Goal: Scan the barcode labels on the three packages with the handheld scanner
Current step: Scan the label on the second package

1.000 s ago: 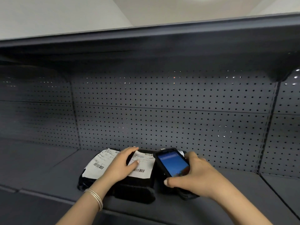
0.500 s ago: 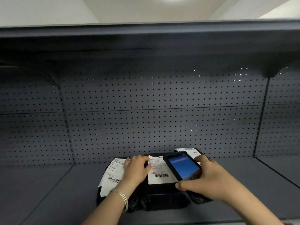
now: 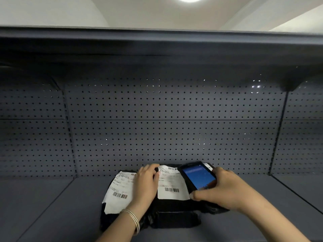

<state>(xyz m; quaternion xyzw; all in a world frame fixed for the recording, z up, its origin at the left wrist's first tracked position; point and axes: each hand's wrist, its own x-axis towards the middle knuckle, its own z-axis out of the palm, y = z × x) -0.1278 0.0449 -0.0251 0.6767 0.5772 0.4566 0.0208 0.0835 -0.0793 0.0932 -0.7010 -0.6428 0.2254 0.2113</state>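
Black plastic packages lie side by side on the grey shelf point(image 3: 52, 206). The left package point(image 3: 108, 219) carries a white barcode label point(image 3: 120, 191). The middle package point(image 3: 176, 219) carries another white label point(image 3: 172, 185). A third package sits at the right, mostly hidden; only a corner of its label point(image 3: 208, 166) shows. My left hand point(image 3: 146, 182) rests flat between the two left labels, fingers on the packages. My right hand point(image 3: 225, 189) grips the black handheld scanner point(image 3: 198, 176), blue screen up, held over the right package.
A grey pegboard wall point(image 3: 174, 128) backs the shelf. An upper shelf point(image 3: 157, 42) overhangs above. Upright posts point(image 3: 277, 130) divide the bays. A thin bracelet point(image 3: 133, 220) circles my left wrist.
The view has tilted and shifted so the packages sit more central. My hands keep about the same pose; the left label shows more fully now.
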